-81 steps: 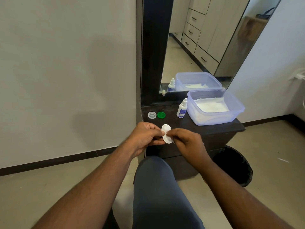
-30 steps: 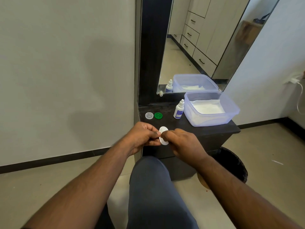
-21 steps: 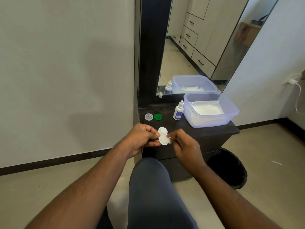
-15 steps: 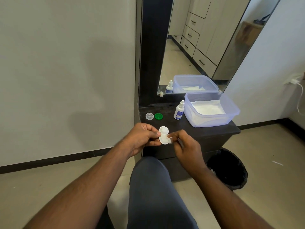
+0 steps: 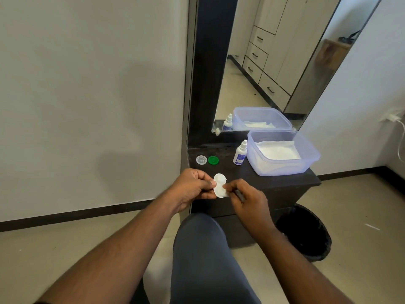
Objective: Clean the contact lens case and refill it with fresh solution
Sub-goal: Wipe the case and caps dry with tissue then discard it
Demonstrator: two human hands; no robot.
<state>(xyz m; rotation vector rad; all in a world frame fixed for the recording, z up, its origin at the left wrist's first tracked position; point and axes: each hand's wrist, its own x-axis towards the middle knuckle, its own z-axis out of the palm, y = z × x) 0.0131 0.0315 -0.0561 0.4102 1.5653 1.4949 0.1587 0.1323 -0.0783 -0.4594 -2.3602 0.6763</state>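
The person sits facing a low dark vanity counter (image 5: 274,183), one knee in grey trousers (image 5: 203,249) raised below the hands. The left hand (image 5: 192,187) pinches the white contact lens case (image 5: 219,185) by its left edge, thumb and fingers curled round it, and holds it in the air just in front of the counter's near edge. The right hand (image 5: 247,200) meets the case from the other side, its thumb and forefinger closed on the case's right edge; something small and white sits at those fingertips, but I can't make out whether it is tissue or part of the case.

Beyond the left hand, two loose caps lie flat on the counter, side by side: a clear cap (image 5: 201,160) and a green cap (image 5: 213,160). Beyond the right hand, farther back, a small white solution bottle (image 5: 240,153) with a blue label stands upright. Just to the right of the bottle sits a clear plastic container (image 5: 306,163), lid off, with white tissue (image 5: 277,151) lying in it. A mirror (image 5: 274,62) rises behind the counter and repeats the bottle and container.

Below and to the right of the right hand, a black waste bin (image 5: 306,233) stands on the floor beside the counter.
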